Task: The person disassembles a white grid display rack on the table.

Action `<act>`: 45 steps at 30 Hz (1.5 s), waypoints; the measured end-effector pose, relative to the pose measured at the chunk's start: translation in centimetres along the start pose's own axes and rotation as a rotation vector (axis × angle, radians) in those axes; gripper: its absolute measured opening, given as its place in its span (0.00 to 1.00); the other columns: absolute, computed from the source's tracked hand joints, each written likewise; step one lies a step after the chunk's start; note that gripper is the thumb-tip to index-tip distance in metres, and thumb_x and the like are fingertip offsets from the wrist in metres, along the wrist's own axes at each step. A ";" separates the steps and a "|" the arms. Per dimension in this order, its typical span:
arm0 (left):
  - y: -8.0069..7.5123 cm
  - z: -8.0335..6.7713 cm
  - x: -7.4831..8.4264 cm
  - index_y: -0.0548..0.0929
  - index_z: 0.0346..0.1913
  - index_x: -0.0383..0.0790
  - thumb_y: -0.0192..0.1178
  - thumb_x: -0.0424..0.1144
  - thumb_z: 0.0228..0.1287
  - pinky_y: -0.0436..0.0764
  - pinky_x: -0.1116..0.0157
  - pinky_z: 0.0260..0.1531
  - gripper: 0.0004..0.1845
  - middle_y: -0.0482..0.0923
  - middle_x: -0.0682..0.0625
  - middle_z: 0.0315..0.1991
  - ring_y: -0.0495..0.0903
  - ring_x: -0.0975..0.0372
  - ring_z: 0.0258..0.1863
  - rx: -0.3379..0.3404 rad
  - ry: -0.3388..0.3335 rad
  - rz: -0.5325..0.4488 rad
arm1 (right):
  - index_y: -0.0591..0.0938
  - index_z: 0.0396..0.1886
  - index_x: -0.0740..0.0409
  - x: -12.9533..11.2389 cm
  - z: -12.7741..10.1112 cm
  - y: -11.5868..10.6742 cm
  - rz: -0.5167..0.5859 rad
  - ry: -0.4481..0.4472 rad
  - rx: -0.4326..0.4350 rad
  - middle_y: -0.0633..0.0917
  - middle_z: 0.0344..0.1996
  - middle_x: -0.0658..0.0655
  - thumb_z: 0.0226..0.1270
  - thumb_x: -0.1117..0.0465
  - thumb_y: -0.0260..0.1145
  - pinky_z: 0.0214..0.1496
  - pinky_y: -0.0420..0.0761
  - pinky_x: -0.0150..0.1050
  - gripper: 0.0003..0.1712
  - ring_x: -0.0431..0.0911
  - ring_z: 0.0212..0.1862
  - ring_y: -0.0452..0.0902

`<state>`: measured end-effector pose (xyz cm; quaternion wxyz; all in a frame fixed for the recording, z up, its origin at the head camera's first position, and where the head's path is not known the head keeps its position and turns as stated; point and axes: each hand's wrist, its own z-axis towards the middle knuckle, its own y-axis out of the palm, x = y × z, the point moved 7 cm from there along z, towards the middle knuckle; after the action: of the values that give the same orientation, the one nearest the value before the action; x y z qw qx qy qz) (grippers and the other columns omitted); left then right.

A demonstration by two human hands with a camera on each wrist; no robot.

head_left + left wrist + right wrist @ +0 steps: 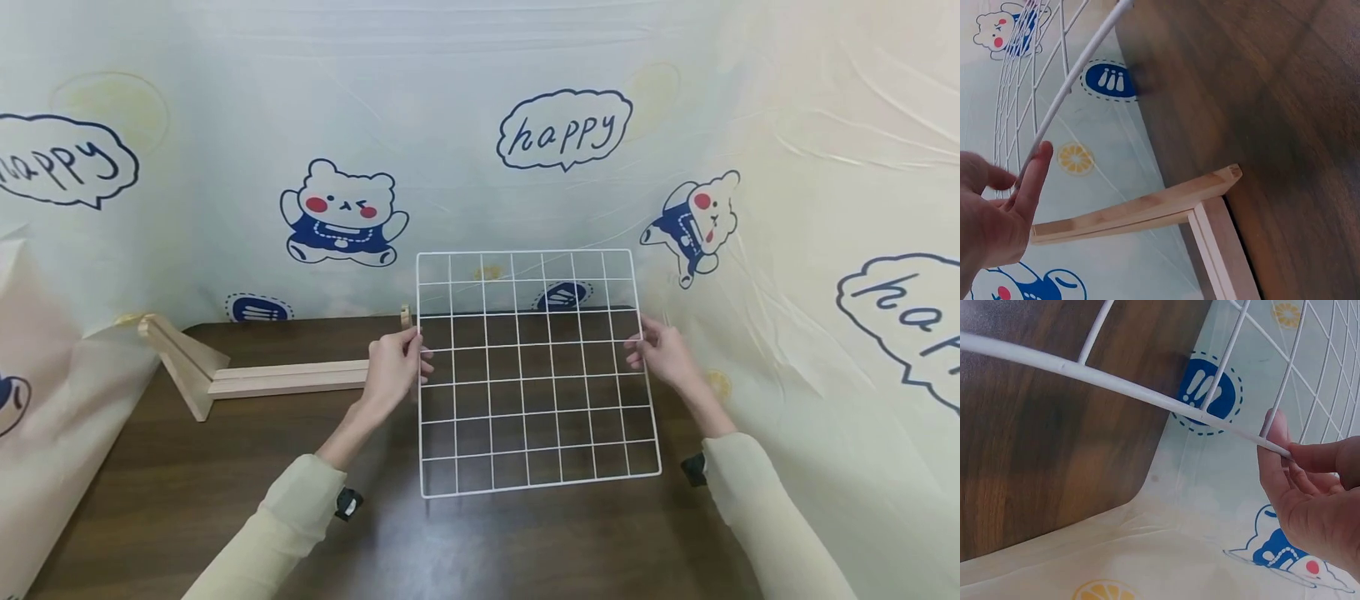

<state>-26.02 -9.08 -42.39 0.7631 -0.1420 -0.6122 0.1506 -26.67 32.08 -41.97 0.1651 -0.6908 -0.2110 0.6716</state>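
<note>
Where visible — wooden stand (285, 379), perhaps partly behind grid (521, 380).

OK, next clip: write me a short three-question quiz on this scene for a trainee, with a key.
1. Multiple choice: In the head view, which edge of the white rectangular wire grid does the left hand hold?
A) top
B) left
C) bottom

2. True or false: In the head view, the pale wooden stand with a slanted end piece shows mostly to the left of the grid.

3. Fill in: The blue-outlined speech bubble above the grid on the pale printed backdrop reads "____".

Key: 1. B; 2. True; 3. happy
</note>
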 end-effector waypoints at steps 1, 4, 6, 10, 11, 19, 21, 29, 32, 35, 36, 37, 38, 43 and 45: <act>0.2 -0.1 0.1 0.74 0.60 0.23 0.51 0.29 0.71 0.83 0.62 0.11 0.18 0.85 0.37 0.30 0.85 0.50 0.19 -0.018 0.007 0.034 | 0.49 0.72 0.77 0.1 0.0 -0.1 -0.006 0.006 0.010 0.80 0.43 0.80 0.68 0.79 0.48 0.36 0.88 0.42 0.34 0.37 0.24 0.80; 0.9 -0.2 0.1 0.67 0.65 0.23 0.53 0.26 0.68 0.79 0.63 0.06 0.24 0.85 0.40 0.33 0.83 0.55 0.17 -0.084 0.021 0.076 | 0.51 0.71 0.77 0.6 0.1 -0.4 -0.028 0.020 0.033 0.80 0.43 0.80 0.67 0.80 0.48 0.37 0.88 0.45 0.33 0.37 0.23 0.80; 1.3 -0.4 -0.1 0.64 0.68 0.23 0.55 0.25 0.66 0.77 0.62 0.04 0.28 0.85 0.41 0.34 0.82 0.55 0.16 -0.124 0.025 0.080 | 0.52 0.71 0.78 0.8 0.1 -0.6 -0.035 0.021 0.045 0.80 0.43 0.80 0.67 0.80 0.48 0.36 0.88 0.45 0.33 0.39 0.23 0.81; 1.9 -0.5 -0.4 0.62 0.69 0.25 0.57 0.25 0.65 0.80 0.61 0.07 0.30 0.85 0.41 0.34 0.83 0.52 0.16 -0.144 0.011 0.045 | 0.56 0.68 0.80 1.4 0.1 -0.9 0.000 0.024 0.086 0.79 0.43 0.81 0.67 0.80 0.49 0.33 0.88 0.40 0.30 0.40 0.23 0.82; 2.1 -0.5 -0.5 0.62 0.69 0.25 0.57 0.25 0.65 0.80 0.61 0.08 0.30 0.84 0.41 0.34 0.83 0.52 0.16 -0.145 0.005 0.031 | 0.57 0.66 0.81 1.6 0.1 -0.9 0.009 0.024 0.098 0.79 0.43 0.81 0.68 0.80 0.49 0.33 0.88 0.40 0.28 0.40 0.23 0.82; 2.9 -0.7 -1.5 0.64 0.67 0.22 0.53 0.24 0.66 0.84 0.56 0.14 0.26 0.85 0.38 0.34 0.84 0.47 0.18 -0.108 -0.034 -0.018 | 0.62 0.61 0.80 2.8 -0.1 -0.9 -0.020 -0.003 0.134 0.80 0.43 0.80 0.64 0.81 0.51 0.30 0.88 0.40 0.25 0.40 0.23 0.81; 3.1 -0.7 -1.9 0.64 0.67 0.22 0.53 0.24 0.66 0.84 0.54 0.14 0.26 0.85 0.37 0.34 0.83 0.47 0.18 -0.098 -0.051 -0.017 | 0.63 0.63 0.79 3.0 -0.1 -0.8 -0.061 -0.015 0.137 0.81 0.42 0.79 0.63 0.82 0.53 0.31 0.88 0.43 0.27 0.43 0.23 0.81; 4.2 -0.7 -3.3 0.64 0.66 0.21 0.57 0.25 0.65 0.84 0.57 0.13 0.28 0.83 0.40 0.30 0.82 0.51 0.15 -0.102 -0.097 0.072 | 0.67 0.63 0.78 3.9 0.1 -0.6 -0.140 -0.023 0.162 0.82 0.36 0.76 0.62 0.82 0.55 0.31 0.88 0.46 0.28 0.49 0.25 0.81; 4.7 -0.5 -3.6 0.65 0.66 0.21 0.58 0.25 0.65 0.83 0.61 0.11 0.28 0.83 0.41 0.28 0.81 0.54 0.12 -0.106 -0.095 0.099 | 0.67 0.63 0.79 4.5 0.1 -0.5 -0.140 0.005 0.161 0.82 0.33 0.73 0.61 0.82 0.54 0.29 0.88 0.42 0.28 0.49 0.24 0.81; 5.1 -0.4 -3.8 0.65 0.66 0.22 0.58 0.25 0.65 0.80 0.67 0.09 0.28 0.82 0.42 0.25 0.80 0.55 0.11 -0.112 -0.095 0.127 | 0.67 0.63 0.79 5.2 0.2 -0.4 -0.141 0.030 0.157 0.82 0.30 0.70 0.61 0.82 0.53 0.29 0.88 0.41 0.28 0.49 0.23 0.81; 5.3 -0.4 -3.9 0.65 0.66 0.21 0.59 0.25 0.65 0.79 0.68 0.08 0.28 0.82 0.43 0.24 0.80 0.55 0.11 -0.113 -0.093 0.136 | 0.67 0.63 0.79 5.4 0.2 -0.3 -0.145 0.035 0.156 0.82 0.30 0.69 0.61 0.82 0.53 0.29 0.88 0.41 0.28 0.50 0.24 0.81; 5.4 -0.4 -4.0 0.65 0.66 0.21 0.59 0.25 0.65 0.79 0.68 0.08 0.28 0.82 0.43 0.24 0.80 0.54 0.11 -0.118 -0.095 0.141 | 0.67 0.63 0.79 5.6 0.3 -0.2 -0.144 0.039 0.156 0.83 0.29 0.69 0.60 0.82 0.53 0.30 0.88 0.43 0.28 0.49 0.23 0.81; 5.5 -0.3 -4.1 0.64 0.66 0.21 0.59 0.26 0.65 0.79 0.69 0.08 0.28 0.81 0.44 0.23 0.81 0.53 0.12 -0.123 -0.096 0.147 | 0.67 0.63 0.79 5.7 0.4 -0.1 -0.147 0.040 0.156 0.83 0.29 0.69 0.61 0.82 0.52 0.31 0.88 0.46 0.28 0.48 0.23 0.81; 6.0 -0.4 -4.7 0.66 0.64 0.19 0.59 0.25 0.64 0.80 0.69 0.11 0.27 0.78 0.48 0.17 0.80 0.56 0.10 -0.127 -0.089 0.233 | 0.68 0.63 0.79 6.3 0.8 0.6 -0.218 0.039 0.133 0.84 0.27 0.70 0.57 0.81 0.52 0.29 0.88 0.48 0.30 0.53 0.21 0.82; 6.1 -0.3 -4.7 0.70 0.61 0.19 0.60 0.25 0.62 0.84 0.66 0.17 0.25 0.79 0.45 0.18 0.78 0.59 0.09 -0.112 -0.076 0.309 | 0.68 0.63 0.78 6.7 1.1 1.0 -0.250 0.044 0.119 0.84 0.27 0.70 0.56 0.81 0.51 0.28 0.88 0.47 0.31 0.59 0.24 0.83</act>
<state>-27.00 -5.39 -49.12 0.6980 -0.2709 -0.6190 0.2371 -27.63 34.64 -48.31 0.2928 -0.6628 -0.2515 0.6417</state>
